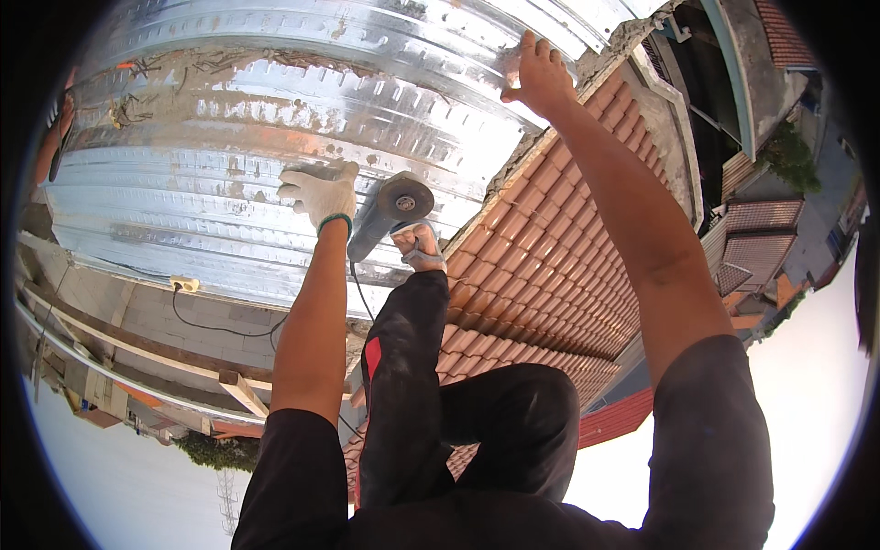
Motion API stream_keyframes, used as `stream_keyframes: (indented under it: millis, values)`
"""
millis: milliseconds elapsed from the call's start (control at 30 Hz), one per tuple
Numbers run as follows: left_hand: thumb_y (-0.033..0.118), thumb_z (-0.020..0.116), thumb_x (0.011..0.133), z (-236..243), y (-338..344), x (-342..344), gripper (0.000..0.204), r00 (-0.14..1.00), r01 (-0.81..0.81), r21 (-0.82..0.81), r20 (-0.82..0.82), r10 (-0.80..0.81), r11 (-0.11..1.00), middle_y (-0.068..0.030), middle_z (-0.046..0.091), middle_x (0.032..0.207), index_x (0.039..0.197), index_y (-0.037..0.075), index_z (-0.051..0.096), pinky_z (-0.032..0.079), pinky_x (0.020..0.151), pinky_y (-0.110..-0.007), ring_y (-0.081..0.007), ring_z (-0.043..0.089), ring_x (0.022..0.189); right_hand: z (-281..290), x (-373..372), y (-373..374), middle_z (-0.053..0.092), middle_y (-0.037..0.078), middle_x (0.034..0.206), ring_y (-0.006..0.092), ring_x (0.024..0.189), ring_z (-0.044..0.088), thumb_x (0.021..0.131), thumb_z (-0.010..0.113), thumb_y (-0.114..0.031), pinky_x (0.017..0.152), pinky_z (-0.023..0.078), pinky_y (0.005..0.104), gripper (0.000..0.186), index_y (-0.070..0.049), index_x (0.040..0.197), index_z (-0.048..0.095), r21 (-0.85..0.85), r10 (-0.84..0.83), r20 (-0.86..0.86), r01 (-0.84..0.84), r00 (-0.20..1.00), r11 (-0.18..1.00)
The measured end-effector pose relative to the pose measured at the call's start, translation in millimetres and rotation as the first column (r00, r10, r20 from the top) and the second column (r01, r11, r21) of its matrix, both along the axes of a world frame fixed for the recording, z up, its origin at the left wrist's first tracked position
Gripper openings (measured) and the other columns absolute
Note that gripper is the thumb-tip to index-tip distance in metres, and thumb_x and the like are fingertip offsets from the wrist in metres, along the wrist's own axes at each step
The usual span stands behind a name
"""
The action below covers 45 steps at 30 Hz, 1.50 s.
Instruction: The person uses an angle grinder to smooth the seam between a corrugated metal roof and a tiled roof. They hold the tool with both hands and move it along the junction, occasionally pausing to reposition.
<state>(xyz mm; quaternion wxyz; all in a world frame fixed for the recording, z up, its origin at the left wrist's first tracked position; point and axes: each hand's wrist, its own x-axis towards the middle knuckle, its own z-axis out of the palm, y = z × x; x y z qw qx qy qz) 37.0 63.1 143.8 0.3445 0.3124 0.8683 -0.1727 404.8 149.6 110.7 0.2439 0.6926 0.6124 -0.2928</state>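
Observation:
My left hand (321, 191) wears a white glove with a green cuff and rests with fingers apart on the ribbed, silvery metal sheeting (257, 110). Just right of it a blue angle grinder (371, 229) with a dark disc guard lies on the sheeting, its cord trailing down, beside my sandaled foot (417, 246). My bare right hand (536, 78) is farther up and right, fingers apart and touching the sheeting near its edge, with nothing seen in it.
A tiled roof (559, 229) slopes beyond the sheet's rough edge. At lower left lie a yellowish socket block (183, 283) with cable, a wooden beam (240, 390) and a block wall. Possibly another person's limb (50, 147) shows at far left. Neighbouring roofs and trees lie beyond.

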Motion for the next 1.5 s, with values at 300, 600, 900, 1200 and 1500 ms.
stream_keyframes:
  millis: [300,600,900,1200,1500]
  values:
    - [0.042,0.093,0.078,-1,0,-1,0.139,1.0,-0.019,-0.002,0.009,0.019,1.0,-0.0418,0.009,0.171,0.168,-0.01,0.0,0.058,0.109,-0.062,-0.0605,0.037,0.151,-7,2,-9,0.047,0.036,0.152,0.0532,0.143,0.052,0.078,0.101,-0.039,0.12,0.048,0.055,0.128,0.007,0.167,0.021,0.11,0.061,-0.004,-0.06,0.998,0.992]
    - [0.041,0.095,0.078,-5,-4,-2,0.137,0.999,0.008,0.005,-0.039,-0.008,1.0,-0.0434,0.013,0.167,0.164,-0.011,0.002,0.062,0.102,-0.062,-0.0601,0.04,0.147,-6,3,3,0.026,0.034,0.175,0.0519,0.16,0.033,0.086,0.094,-0.045,0.127,0.045,0.0554,0.132,0.002,0.174,0.007,-0.04,0.017,-0.039,-0.019,0.999,0.999]
    - [0.043,0.094,0.079,-4,-1,-6,0.139,0.999,-0.008,0.037,0.035,0.007,0.999,-0.0458,0.01,0.167,0.165,-0.012,-0.001,0.063,0.1,-0.062,-0.0623,0.037,0.148,-76,53,-28,0.036,0.038,0.166,0.0555,0.154,0.042,0.086,0.092,-0.052,0.124,0.047,0.0566,0.13,0.008,0.17,0.014,0.217,0.178,0.006,-0.175,0.984,0.96]
    - [0.046,0.092,0.079,-9,-10,-7,0.141,0.999,0.032,0.001,-0.012,-0.032,0.999,-0.0464,0.006,0.169,0.166,-0.011,-0.002,0.061,0.103,-0.065,-0.0656,0.033,0.151,-74,45,-26,0.033,0.039,0.168,0.055,0.157,0.037,0.087,0.093,-0.047,0.125,0.047,0.0568,0.128,0.007,0.17,0.013,0.173,0.122,-0.024,-0.116,0.992,0.978]
    - [0.046,0.094,0.079,-8,-2,-8,0.143,1.0,0.029,-0.043,-0.006,-0.029,0.999,-0.0449,0.013,0.166,0.165,-0.013,-0.003,0.062,0.101,-0.059,-0.0583,0.047,0.142,-16,2,-5,0.028,0.04,0.171,0.0567,0.158,0.033,0.087,0.094,-0.043,0.129,0.041,0.057,0.13,0.007,0.172,0.008,0.013,0.026,-0.033,-0.025,0.999,1.0]
